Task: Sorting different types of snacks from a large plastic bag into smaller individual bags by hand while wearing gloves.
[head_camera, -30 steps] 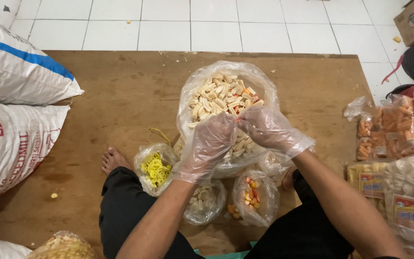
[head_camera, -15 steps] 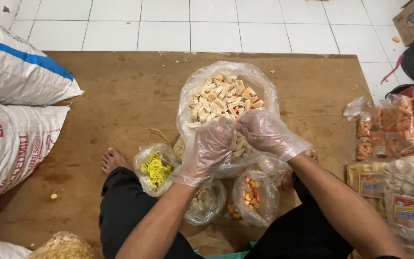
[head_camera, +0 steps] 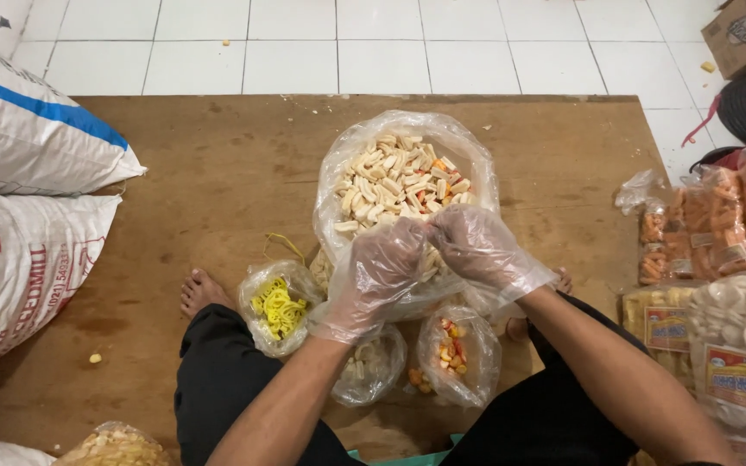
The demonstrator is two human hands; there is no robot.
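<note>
A big clear plastic bag (head_camera: 403, 177) full of pale and orange stick-shaped crackers stands open on a brown wooden board (head_camera: 218, 173). My left hand (head_camera: 377, 272) and my right hand (head_camera: 477, 250), both in thin clear plastic gloves, meet at the bag's near rim, fingers curled and touching. Whether they pinch the bag's rim or crackers is hidden by the gloves. Below my hands sit three small clear bags: one with yellow ring crackers (head_camera: 278, 306), one with pale pieces (head_camera: 369, 371), one with orange and white pieces (head_camera: 455, 349).
Two large white woven sacks (head_camera: 19, 198) lie at the left. Sealed packs of orange and white crackers (head_camera: 718, 259) pile up at the right. My bare feet (head_camera: 200, 289) rest on the board. White tiled floor, a cardboard box (head_camera: 744, 34) and a black object lie beyond.
Both hands have stayed at the big bag's near rim, with only small finger shifts. The right hand sits slightly lower and closer to the left.
</note>
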